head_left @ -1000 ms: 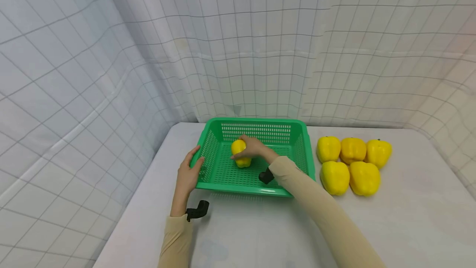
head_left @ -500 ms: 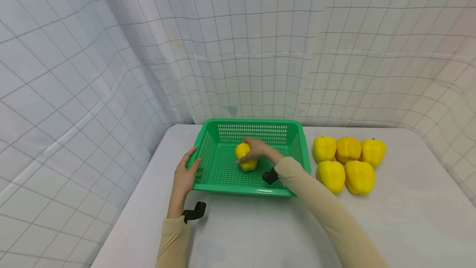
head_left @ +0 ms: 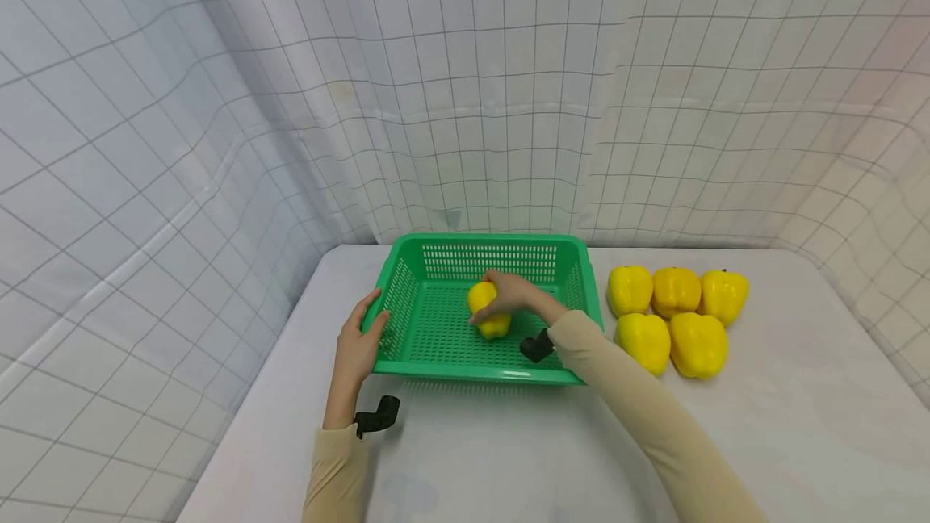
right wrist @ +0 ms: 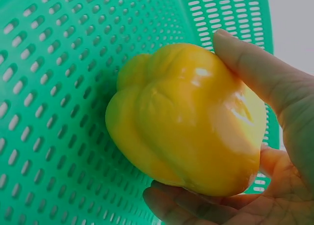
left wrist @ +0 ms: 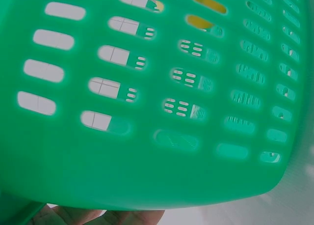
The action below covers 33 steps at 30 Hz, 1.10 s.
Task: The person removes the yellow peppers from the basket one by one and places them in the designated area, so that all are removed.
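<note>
A green plastic basket [head_left: 465, 375] with slotted walls stands on the table. At its left side my left hand [head_left: 357, 349] grips the rim; in the left wrist view the slotted wall [left wrist: 147, 171] fills most of the picture, with a few fingers [left wrist: 132, 217] showing below. Inside the basket, right of its left wall, my right hand [head_left: 514, 293] holds a yellow bell pepper [head_left: 494, 326]. Up close in the right wrist view, thumb and fingers go round the pepper [right wrist: 181, 122] from opposite sides. Whether it touches the basket floor, I cannot tell.
Right of the basket, several more yellow bell peppers [head_left: 676, 292] sit close together in two rows on the white table [head_left: 799, 394]. White cloth with a grid pattern [head_left: 465, 103] hangs behind and along the sides. Each wrist wears a small black camera [head_left: 378, 416].
My right hand has shifted the bell pepper to the right and slightly nearer inside the basket. The left hand keeps its grip on the rim. The head view has turned slightly.
</note>
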### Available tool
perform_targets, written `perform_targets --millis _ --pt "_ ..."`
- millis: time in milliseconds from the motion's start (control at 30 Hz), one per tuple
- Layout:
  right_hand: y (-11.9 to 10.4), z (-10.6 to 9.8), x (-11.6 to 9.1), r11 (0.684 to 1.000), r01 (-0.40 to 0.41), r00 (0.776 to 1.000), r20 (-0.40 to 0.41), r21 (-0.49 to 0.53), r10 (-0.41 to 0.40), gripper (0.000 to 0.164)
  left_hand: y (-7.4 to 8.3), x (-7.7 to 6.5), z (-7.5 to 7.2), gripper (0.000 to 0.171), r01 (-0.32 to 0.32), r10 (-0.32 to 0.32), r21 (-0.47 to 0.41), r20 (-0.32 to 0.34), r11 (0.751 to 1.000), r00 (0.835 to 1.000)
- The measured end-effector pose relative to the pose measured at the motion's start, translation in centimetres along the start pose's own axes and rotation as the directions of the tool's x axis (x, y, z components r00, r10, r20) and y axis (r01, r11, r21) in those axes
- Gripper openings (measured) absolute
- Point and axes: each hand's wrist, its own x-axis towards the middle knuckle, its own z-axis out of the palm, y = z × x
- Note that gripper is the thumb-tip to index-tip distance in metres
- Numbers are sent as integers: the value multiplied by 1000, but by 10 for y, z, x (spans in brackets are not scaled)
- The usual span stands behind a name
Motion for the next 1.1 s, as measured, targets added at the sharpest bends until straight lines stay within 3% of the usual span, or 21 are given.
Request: perform_targets --millis 200,667,1100 --pt "2 -8 -5 999 4 999 -35 43 -2 74 1 -1 0 50 10 -10 6 1 1000 1000" --pt "0 -27 -28 978 132 979 -178 160 -103 65 0 0 1 49 8 -8 2 3 1000 1000" --pt "3 -41 -63 977 126 939 -339 175 -60 73 -1 0 1 49 10 -10 10 8 1000 1000"
